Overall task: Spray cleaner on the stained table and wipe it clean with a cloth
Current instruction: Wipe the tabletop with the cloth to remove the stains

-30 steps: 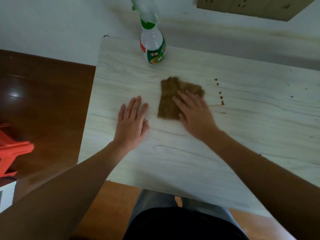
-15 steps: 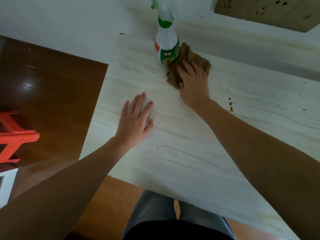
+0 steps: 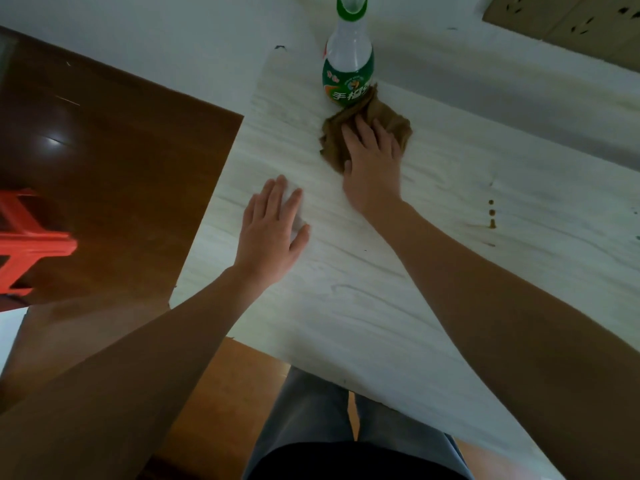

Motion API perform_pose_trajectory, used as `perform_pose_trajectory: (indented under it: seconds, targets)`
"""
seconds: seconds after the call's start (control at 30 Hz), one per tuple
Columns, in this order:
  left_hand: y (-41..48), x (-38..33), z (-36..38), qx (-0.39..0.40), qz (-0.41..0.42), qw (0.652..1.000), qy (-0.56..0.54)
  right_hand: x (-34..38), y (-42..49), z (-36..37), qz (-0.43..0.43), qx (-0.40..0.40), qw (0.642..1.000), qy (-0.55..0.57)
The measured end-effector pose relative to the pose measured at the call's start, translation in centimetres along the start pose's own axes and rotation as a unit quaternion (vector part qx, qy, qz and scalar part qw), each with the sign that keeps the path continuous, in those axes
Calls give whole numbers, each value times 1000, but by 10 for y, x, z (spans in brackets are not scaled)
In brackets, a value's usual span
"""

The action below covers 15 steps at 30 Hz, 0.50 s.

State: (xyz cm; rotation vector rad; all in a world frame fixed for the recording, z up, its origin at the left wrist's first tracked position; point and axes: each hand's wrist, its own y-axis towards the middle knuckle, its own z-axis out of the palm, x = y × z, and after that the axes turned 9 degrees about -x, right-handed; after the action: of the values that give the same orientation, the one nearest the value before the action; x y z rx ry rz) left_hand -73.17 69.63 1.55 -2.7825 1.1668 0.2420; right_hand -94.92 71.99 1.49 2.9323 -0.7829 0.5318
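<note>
A pale wood-grain table [image 3: 398, 306] fills the middle of the view. My right hand [image 3: 372, 164] presses flat on a crumpled brown cloth [image 3: 332, 140] at the table's far side, fingers spread over it. The cloth touches the base of a clear spray bottle [image 3: 348, 60] with a green label, which stands upright at the far edge. My left hand [image 3: 272, 233] lies flat and open on the table, nearer and to the left, holding nothing. Small brown stain spots [image 3: 491, 213] sit to the right of my right forearm.
Dark wooden floor [image 3: 104, 168] lies left of the table, with a red stool [image 3: 24, 240] at the left edge. A white wall [image 3: 519, 91] runs behind the table. Cardboard boxes [image 3: 571, 19] are at the top right. My legs [image 3: 329, 427] are below the near edge.
My right hand pushed the cloth away from the table's middle to the far edge, up against the bottle, and the cloth has bunched up. My left hand stays flat in place.
</note>
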Motion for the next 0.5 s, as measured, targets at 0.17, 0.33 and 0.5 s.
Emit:
perform_pose_trajectory:
  seconds: [0.17,0.33,0.5]
  targets:
    - [-2,-2,6,-4,2,1000,18,11,-58,10,-38,10,999,14]
    - [-2,3,8,-9,14,1000,24,-38,-106,-7,-115,38,992,-26]
    - [-2,4,10,-15,14,1000,20,-124,-55,-42,-18,6,998,-58]
